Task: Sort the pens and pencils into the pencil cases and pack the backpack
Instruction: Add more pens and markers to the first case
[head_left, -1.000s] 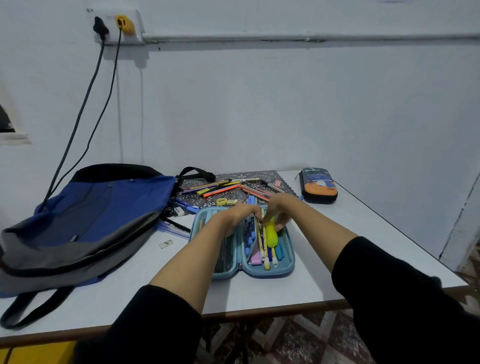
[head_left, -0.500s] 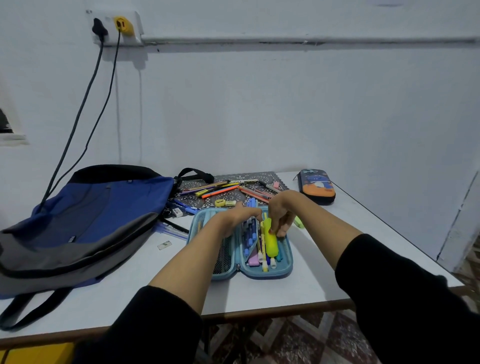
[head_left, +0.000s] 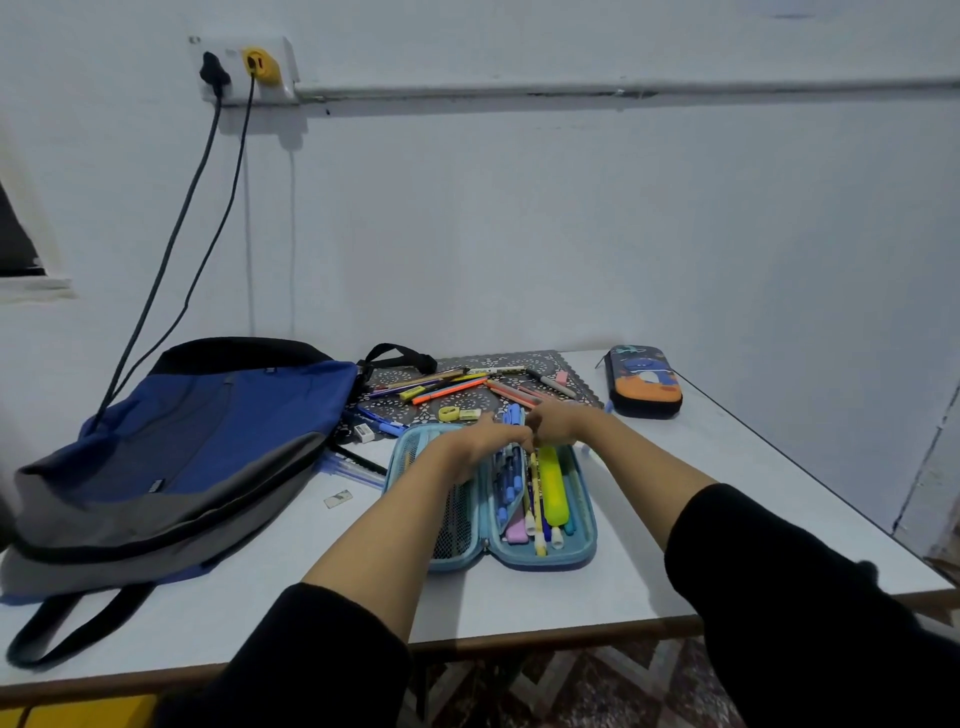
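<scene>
An open light-blue pencil case (head_left: 586, 556) lies in the middle of the white table (head_left: 727, 467). Its right half holds a yellow highlighter (head_left: 554, 491) among several pens; blue pens sit on the inner flap (head_left: 506, 483). My right hand (head_left: 555, 423) curls over the highlighter's far end. My left hand (head_left: 480, 441) stretches its fingers onto the far end of the flap, right beside it. More pens and pencils (head_left: 449, 387) lie loose on a patterned mat (head_left: 524, 359) behind the case. A blue and grey backpack (head_left: 208, 457) lies flat at the left.
A shut dark pencil case (head_left: 644, 387) with an orange print stands at the back right. A yellow sharpener (head_left: 451, 413), a white eraser (head_left: 363, 432) and blue pens (head_left: 356, 467) lie near the backpack. Two cables (head_left: 171, 249) hang from a wall socket.
The yellow highlighter has gone from tilted in my right hand down into the case's right half. Both hands have moved slightly toward the case's far end.
</scene>
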